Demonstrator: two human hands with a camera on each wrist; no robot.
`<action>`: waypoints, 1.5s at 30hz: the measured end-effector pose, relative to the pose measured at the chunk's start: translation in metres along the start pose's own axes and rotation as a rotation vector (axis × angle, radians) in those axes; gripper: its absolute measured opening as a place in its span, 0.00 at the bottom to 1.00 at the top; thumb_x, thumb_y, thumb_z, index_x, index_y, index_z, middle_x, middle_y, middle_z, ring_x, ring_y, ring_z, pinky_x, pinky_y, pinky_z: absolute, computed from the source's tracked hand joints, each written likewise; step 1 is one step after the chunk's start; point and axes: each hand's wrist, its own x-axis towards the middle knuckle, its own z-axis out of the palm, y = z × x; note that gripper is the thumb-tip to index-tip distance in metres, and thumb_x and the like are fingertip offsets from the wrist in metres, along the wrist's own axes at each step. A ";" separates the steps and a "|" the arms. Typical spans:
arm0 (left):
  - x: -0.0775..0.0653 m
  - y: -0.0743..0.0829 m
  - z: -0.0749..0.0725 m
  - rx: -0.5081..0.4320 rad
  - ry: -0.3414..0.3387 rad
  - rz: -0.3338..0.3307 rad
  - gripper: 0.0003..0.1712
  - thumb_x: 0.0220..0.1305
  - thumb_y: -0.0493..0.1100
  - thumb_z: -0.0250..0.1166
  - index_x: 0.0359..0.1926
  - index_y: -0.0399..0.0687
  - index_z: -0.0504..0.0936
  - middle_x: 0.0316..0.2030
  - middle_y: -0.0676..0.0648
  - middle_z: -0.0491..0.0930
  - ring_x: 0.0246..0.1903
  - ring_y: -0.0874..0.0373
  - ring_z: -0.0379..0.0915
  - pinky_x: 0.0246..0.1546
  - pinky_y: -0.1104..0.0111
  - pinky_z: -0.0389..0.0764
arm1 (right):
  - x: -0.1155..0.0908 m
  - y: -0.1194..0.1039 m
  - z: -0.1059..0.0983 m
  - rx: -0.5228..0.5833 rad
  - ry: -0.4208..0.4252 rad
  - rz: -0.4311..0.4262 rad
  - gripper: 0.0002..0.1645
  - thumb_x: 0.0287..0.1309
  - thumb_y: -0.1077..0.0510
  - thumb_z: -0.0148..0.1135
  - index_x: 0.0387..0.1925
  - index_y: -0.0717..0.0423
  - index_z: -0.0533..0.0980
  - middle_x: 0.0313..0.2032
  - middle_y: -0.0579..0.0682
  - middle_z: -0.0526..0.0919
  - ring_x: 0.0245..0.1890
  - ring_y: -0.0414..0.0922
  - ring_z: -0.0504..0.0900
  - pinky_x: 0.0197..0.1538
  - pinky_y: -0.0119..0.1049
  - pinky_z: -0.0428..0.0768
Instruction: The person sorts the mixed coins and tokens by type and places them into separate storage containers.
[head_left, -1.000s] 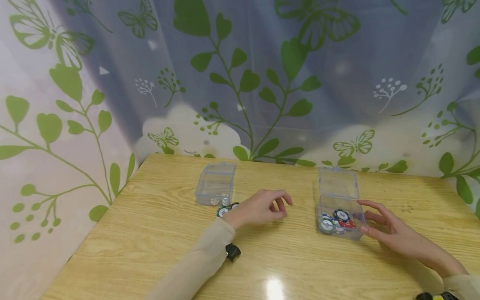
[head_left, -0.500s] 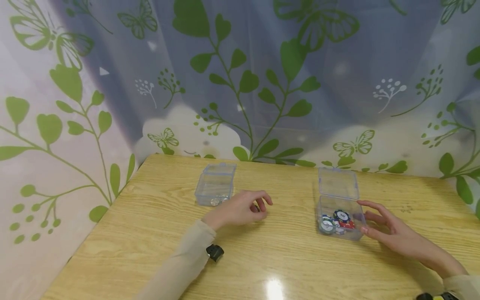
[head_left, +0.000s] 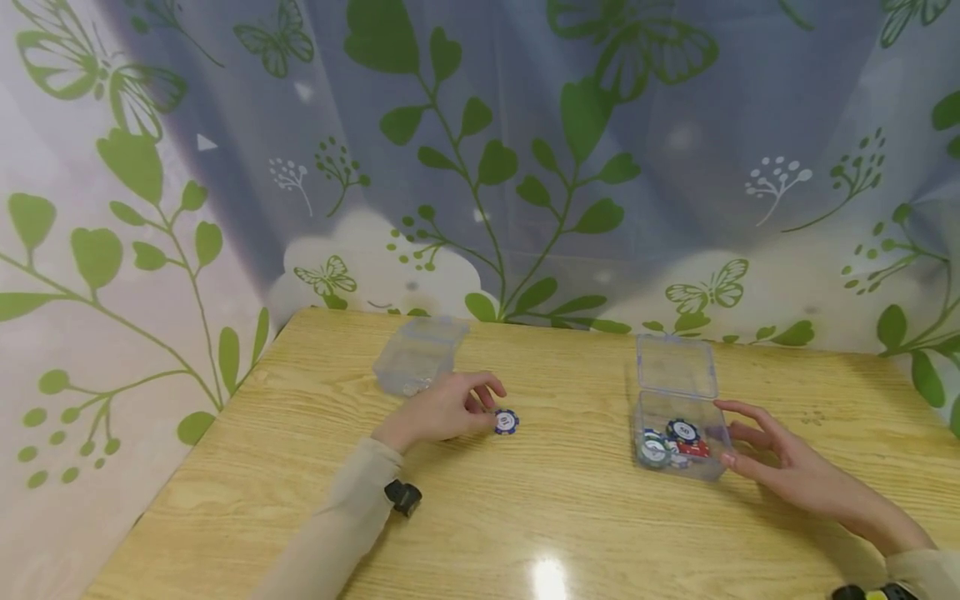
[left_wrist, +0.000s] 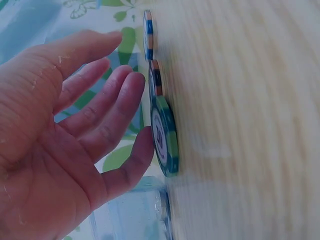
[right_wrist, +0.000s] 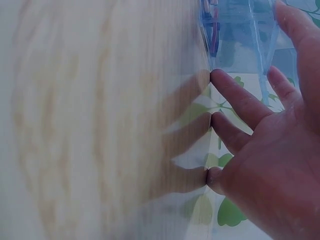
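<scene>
My left hand (head_left: 442, 408) hovers low over the table with its fingers loosely bent. Right by its thumb lies a blue-edged poker chip (head_left: 506, 422). In the left wrist view, a green poker chip (left_wrist: 164, 136) touches the little finger, and a dark-edged poker chip (left_wrist: 156, 78) lies between it and the blue one. Behind this hand stands a clear plastic box (head_left: 408, 354), lid open, with small clear discs inside. My right hand (head_left: 795, 467) rests its index finger and thumb against the right side of another clear box (head_left: 705, 473), which contains several poker chips (head_left: 684, 432).
Both boxes stand on a wood-grain table (head_left: 570, 517), their lids tipped back. A curtain (head_left: 525, 167) printed with leaves and butterflies hangs along the table's back and left edges.
My left hand has moved left, uncovering the blue-edged chip beside its thumb. The left box has shifted slightly left. My right hand and the right box stay in place.
</scene>
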 end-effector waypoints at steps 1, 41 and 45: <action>-0.001 0.000 -0.001 0.009 0.002 -0.006 0.21 0.64 0.41 0.69 0.58 0.46 0.80 0.43 0.50 0.85 0.42 0.61 0.83 0.45 0.65 0.83 | 0.000 0.000 0.000 0.002 0.000 -0.001 0.43 0.77 0.53 0.55 0.82 0.49 0.44 0.72 0.80 0.58 0.70 0.78 0.58 0.52 0.74 0.75; 0.014 0.020 0.007 0.163 -0.092 -0.135 0.20 0.58 0.42 0.78 0.49 0.54 0.80 0.40 0.50 0.83 0.38 0.59 0.76 0.43 0.64 0.77 | -0.001 -0.002 -0.001 0.001 -0.013 0.016 0.44 0.77 0.52 0.54 0.82 0.49 0.44 0.72 0.80 0.57 0.70 0.79 0.56 0.52 0.75 0.74; 0.013 0.020 0.007 0.152 -0.095 -0.125 0.20 0.59 0.42 0.77 0.50 0.56 0.80 0.34 0.52 0.82 0.32 0.60 0.74 0.37 0.67 0.75 | 0.000 -0.001 -0.001 0.007 -0.013 0.015 0.44 0.77 0.52 0.55 0.82 0.49 0.44 0.72 0.80 0.57 0.71 0.80 0.56 0.52 0.74 0.74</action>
